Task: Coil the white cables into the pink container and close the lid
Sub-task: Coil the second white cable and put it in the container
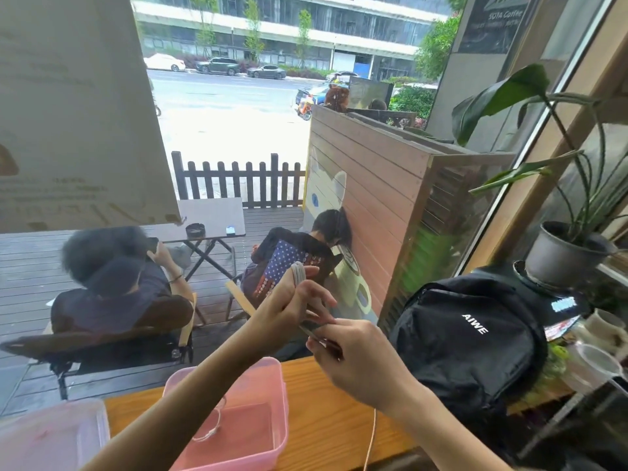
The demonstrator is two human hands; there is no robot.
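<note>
fingers of the left hand [289,307] clench a coiled white cable [299,271]; right hand [356,362] pinches its loose end.

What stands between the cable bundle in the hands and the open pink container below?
Only the left forearm, crossing over the pink container. The coiled white cable is held up by the left hand, the right hand pinching its tail. The lid lies off to the left.
</note>
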